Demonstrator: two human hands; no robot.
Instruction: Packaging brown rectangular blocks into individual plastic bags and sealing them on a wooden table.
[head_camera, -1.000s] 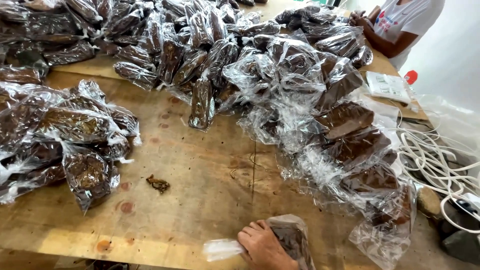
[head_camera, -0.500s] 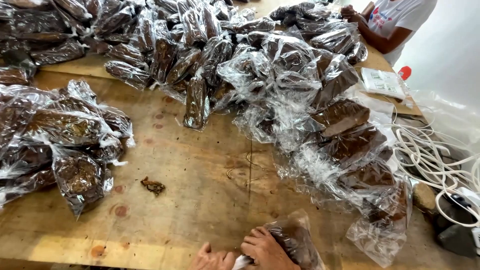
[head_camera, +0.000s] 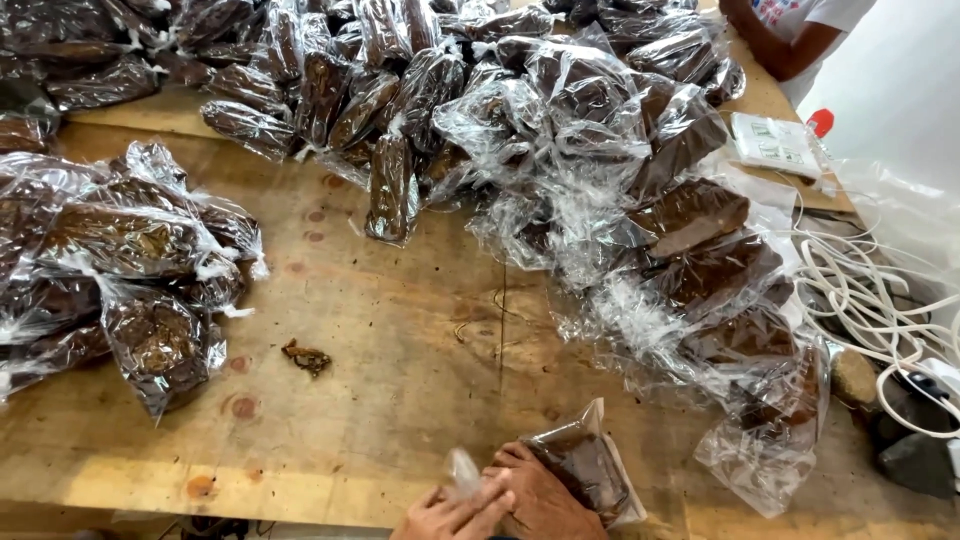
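Observation:
At the near edge of the wooden table (head_camera: 400, 330), both my hands work on one clear plastic bag (head_camera: 585, 465) filled with a dark brown block. My right hand (head_camera: 540, 500) lies on the bag's near end and grips it. My left hand (head_camera: 445, 515) sits just beside it and pinches the bag's loose plastic tail (head_camera: 462, 470), which sticks up between the two hands. Only the backs of the hands and the knuckles show at the bottom of the view.
Heaps of similar filled bags lie at the left (head_camera: 130, 270), across the back (head_camera: 350, 70) and down the right (head_camera: 690, 260). A brown crumb (head_camera: 306, 356) lies on bare wood. White cord (head_camera: 870, 300) coils at the right. Another person's arm (head_camera: 780, 35) is at the far corner.
My left hand came into view and joined my right hand at the bag, taking the plastic tail, which now stands up instead of lying flat to the left. The view dipped slightly.

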